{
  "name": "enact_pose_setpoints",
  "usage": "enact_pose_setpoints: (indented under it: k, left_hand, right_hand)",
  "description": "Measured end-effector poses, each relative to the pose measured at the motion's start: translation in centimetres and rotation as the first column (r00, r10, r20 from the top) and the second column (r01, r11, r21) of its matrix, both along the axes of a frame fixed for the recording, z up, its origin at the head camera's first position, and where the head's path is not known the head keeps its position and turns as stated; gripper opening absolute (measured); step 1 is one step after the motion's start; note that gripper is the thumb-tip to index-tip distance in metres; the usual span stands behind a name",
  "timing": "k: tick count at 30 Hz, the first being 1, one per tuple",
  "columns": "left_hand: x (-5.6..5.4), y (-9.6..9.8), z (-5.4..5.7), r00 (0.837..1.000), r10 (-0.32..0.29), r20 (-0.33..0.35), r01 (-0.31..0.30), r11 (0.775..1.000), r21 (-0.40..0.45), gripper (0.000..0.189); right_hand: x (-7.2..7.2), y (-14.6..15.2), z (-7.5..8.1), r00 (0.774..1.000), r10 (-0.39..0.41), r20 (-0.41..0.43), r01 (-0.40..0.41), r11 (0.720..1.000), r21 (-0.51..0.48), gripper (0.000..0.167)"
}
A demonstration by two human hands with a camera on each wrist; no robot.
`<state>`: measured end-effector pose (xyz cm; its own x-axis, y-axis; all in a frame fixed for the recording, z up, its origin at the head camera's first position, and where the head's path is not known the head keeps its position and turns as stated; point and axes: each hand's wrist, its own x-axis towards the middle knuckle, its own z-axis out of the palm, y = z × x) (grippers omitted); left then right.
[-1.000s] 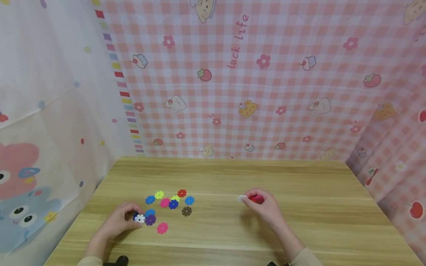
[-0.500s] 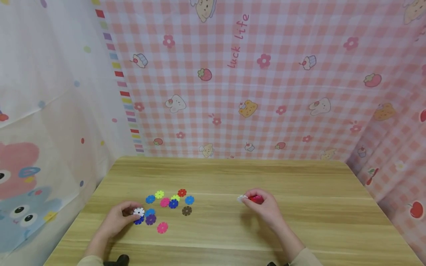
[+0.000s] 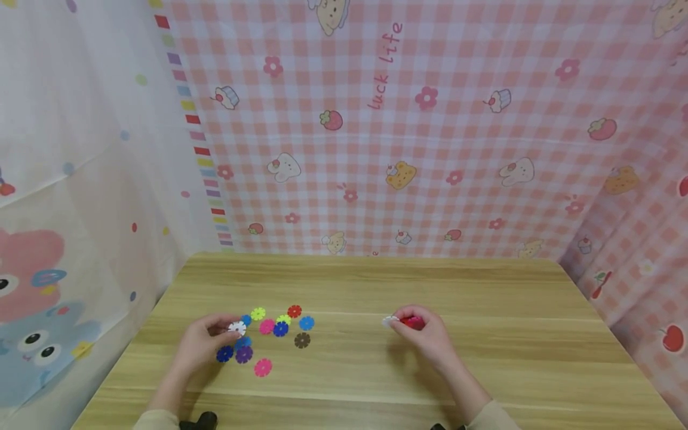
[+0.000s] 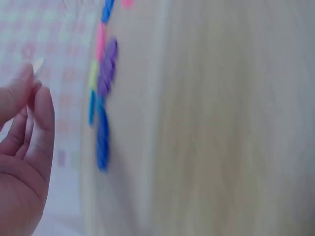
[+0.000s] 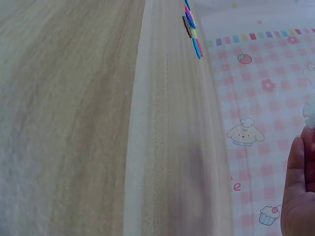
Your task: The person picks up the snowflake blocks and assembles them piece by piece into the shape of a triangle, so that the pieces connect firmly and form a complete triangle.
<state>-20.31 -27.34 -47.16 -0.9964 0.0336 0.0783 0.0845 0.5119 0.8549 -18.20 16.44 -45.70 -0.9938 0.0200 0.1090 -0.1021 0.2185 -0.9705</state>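
My left hand [image 3: 200, 343] pinches a white snowflake building disc [image 3: 236, 329] between thumb and fingertips, over the left edge of the scattered discs. Seen from the left wrist, that hand [image 4: 29, 152] holds the white disc [image 4: 39, 65] edge-on. A dark blue disc [image 3: 224, 354] and a purple disc [image 3: 244, 354] lie just below it on the table. On the right, my right hand [image 3: 430, 340] pinches another white disc [image 3: 389, 322], with red and pink discs [image 3: 412, 322] tucked behind its fingers. In the right wrist view, this white disc [image 5: 309, 115] pokes above the hand [image 5: 297, 191].
More discs lie on the wooden table [image 3: 344, 394]: yellow [image 3: 258, 313], red [image 3: 294, 311], pink [image 3: 263, 367], brown [image 3: 302, 340] and light blue [image 3: 307, 323]. Some overlap. A pink checked curtain [image 3: 365, 143] hangs behind the table's far edge.
My left hand has brought the white disc away from the dark blue one, toward the far side and slightly right, uncovering the dark blue disc. The right hand stays in place.
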Motion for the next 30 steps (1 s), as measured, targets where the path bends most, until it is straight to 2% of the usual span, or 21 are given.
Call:
enact_pose_setpoints:
  k: [4,11,16,20,23,30]
  left_hand:
    - [-0.3,2.4,0.9,0.998,-0.068,-0.002,0.068,0.992,0.107,0.033]
    - [-0.4,7.3,2.4,0.979,-0.202,-0.024,0.202,0.960,0.192,0.035]
    - [-0.1,11.3,3.1,0.966,-0.260,-0.005,0.255,0.942,0.219,0.032]
    - [0.0,14.4,3.1,0.951,-0.309,-0.010,0.303,0.928,0.216,0.029]
    - [0.0,16.4,2.9,0.936,-0.352,-0.028,0.348,0.905,0.246,0.029]
    - [-0.1,19.3,2.1,0.912,-0.405,-0.056,0.402,0.864,0.301,0.031]
  right_hand:
    - [0.0,-0.1,0.0,1.000,-0.003,0.003,0.003,1.000,0.008,0.014]
    - [-0.2,-0.5,-0.2,1.000,0.020,-0.005,-0.020,1.000,0.021,0.013]
    - [-0.2,-0.8,-0.4,1.000,0.028,-0.010,-0.027,0.999,0.045,0.012]
    - [-0.2,-1.0,-0.4,0.999,0.044,-0.021,-0.044,0.999,0.030,0.012]
    - [-0.2,-1.1,-0.3,0.998,0.056,-0.023,-0.056,0.998,0.010,0.011]
    - [-0.1,-1.5,-0.3,0.995,0.094,-0.046,-0.094,0.996,-0.005,0.011]
